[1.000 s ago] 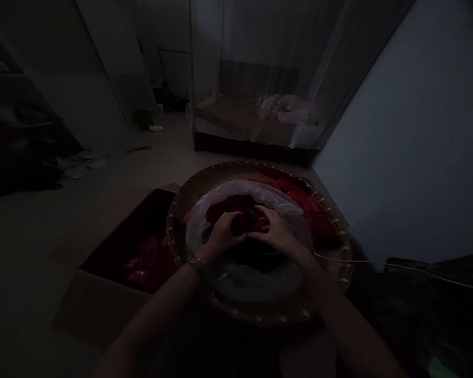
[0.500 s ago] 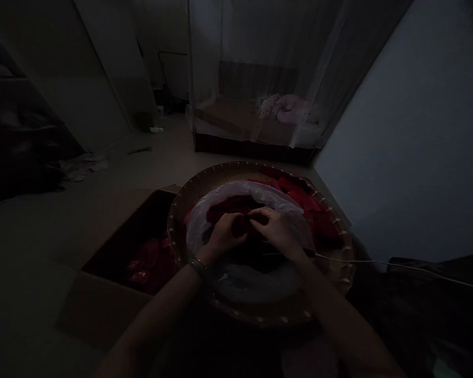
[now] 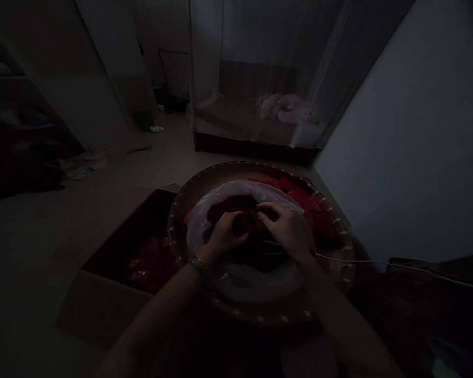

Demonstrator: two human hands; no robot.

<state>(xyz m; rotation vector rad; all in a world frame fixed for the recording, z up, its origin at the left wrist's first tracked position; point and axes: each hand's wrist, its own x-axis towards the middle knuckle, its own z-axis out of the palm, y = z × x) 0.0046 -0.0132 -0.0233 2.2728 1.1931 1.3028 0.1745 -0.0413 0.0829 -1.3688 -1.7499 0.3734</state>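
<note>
Both my hands are over a round woven bamboo tray (image 3: 260, 319), inside the ring of a translucent plastic bag (image 3: 244, 286). My left hand (image 3: 225, 231), a bangle on its wrist, is curled with thumb and fingers closed on a small dark red piece (image 3: 249, 224), too dark to name. Just right of it, the thumb and fingertips of my right hand (image 3: 284, 228) are pinched together by the red piece; what they hold is too small to make out. Red material (image 3: 226, 206) lies in the bag behind my hands. Two thin light lines show below my right hand.
More red pieces (image 3: 305, 202) lie at the tray's right back. Left of the tray stands an open cardboard box (image 3: 102, 294) with red packets (image 3: 144, 268). A white cord (image 3: 362, 260) runs right from the tray. Beyond are a netted bed (image 3: 228, 113) and a wall (image 3: 413, 157).
My right hand has moved slightly right and up, away from my left hand, so a gap with red material shows between them. My left hand stays nearly in place.
</note>
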